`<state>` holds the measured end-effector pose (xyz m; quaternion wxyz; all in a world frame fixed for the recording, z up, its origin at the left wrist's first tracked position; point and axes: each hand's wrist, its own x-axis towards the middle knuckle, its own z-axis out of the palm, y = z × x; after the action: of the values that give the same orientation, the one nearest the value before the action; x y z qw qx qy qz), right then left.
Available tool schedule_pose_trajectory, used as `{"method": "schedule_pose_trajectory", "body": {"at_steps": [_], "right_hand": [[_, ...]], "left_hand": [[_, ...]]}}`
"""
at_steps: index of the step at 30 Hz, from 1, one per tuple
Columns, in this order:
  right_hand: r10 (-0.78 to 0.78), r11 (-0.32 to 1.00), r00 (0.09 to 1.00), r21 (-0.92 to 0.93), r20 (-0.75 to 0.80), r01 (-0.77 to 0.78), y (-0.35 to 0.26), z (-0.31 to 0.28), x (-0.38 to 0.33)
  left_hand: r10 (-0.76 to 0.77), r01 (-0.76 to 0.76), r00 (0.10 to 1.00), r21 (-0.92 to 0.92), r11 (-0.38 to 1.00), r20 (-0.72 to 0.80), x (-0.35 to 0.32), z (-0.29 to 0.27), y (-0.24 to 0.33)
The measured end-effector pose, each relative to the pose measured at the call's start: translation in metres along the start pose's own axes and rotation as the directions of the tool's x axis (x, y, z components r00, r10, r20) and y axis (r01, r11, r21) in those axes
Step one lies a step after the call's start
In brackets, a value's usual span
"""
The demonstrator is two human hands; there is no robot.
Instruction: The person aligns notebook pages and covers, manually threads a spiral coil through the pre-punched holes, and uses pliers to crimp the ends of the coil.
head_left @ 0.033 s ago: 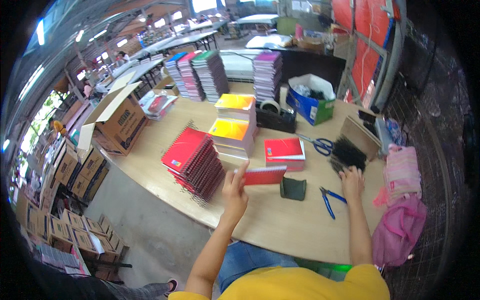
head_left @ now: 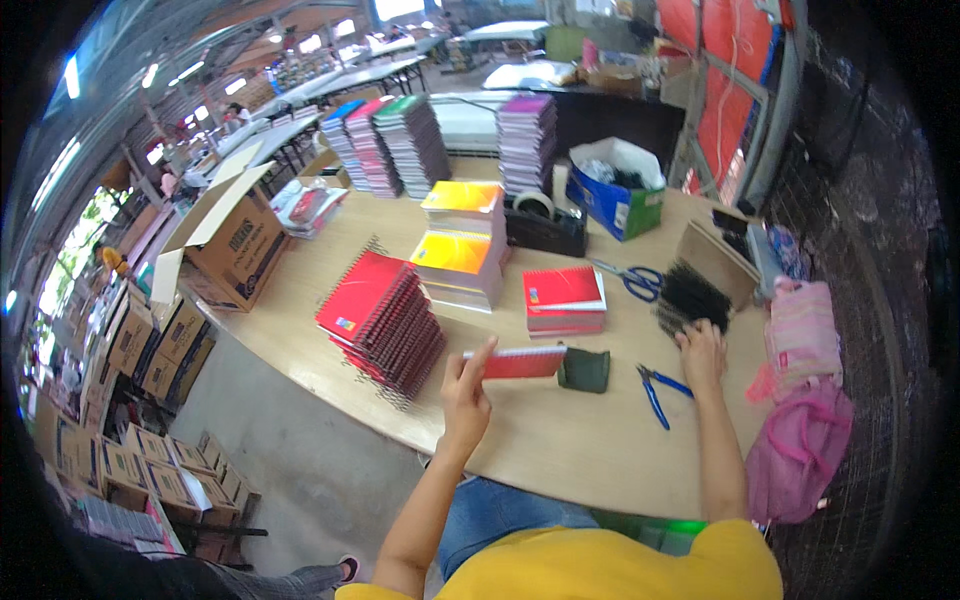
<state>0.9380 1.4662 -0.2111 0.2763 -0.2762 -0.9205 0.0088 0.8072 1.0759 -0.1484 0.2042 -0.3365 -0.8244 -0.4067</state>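
Held upright in my left hand (head_left: 466,400) is a thin red notebook (head_left: 522,363), its white punched edge on top. It is above the table, beside a small dark green block-like holder (head_left: 584,370). My right hand (head_left: 703,358) has its fingers bent and closed on the near edge of a heap of black spiral binding coils (head_left: 694,292); which coil is between the fingertips is too small to make out. Blue-handled pliers (head_left: 654,392) lie left of my right wrist. Farther back are a stack of red notebooks (head_left: 564,292) without coils and blue scissors (head_left: 640,282).
A tall stack of coil-bound red notebooks (head_left: 375,300) stands left, with yellow-covered stacks (head_left: 458,253) behind it. A tape dispenser (head_left: 545,232), a blue-green bag (head_left: 620,195) and a carton (head_left: 235,245) occupy the back. A pink bag (head_left: 797,460) hangs at the right edge.
The view has shifted slightly. My left hand has lowered the red notebook a little towards me. My right hand stays at the coils.
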Motion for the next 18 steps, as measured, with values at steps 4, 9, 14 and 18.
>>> {"method": "schedule_pose_trajectory", "body": {"at_steps": [4,9,14,18], "right_hand": [[-0.164,0.916,0.979,0.349,-0.122,0.196,-0.021,-0.021,0.015],[-0.427,0.648,0.891,0.740,0.154,0.183,-0.099,-0.053,-0.005],[-0.475,0.607,0.858,0.779,0.195,0.159,-0.136,-0.040,-0.016],[-0.503,0.559,0.836,0.820,0.219,0.122,-0.141,-0.041,-0.013]], "left_hand": [[-0.226,0.240,0.971,-0.261,0.935,0.083,-0.052,0.024,-0.012],[-0.265,0.243,0.964,-0.327,0.913,-0.023,-0.056,0.052,-0.020],[-0.259,0.245,0.966,-0.338,0.909,0.002,-0.052,0.058,-0.021],[-0.263,0.246,0.965,-0.354,0.902,-0.001,-0.053,0.059,-0.021]]}}
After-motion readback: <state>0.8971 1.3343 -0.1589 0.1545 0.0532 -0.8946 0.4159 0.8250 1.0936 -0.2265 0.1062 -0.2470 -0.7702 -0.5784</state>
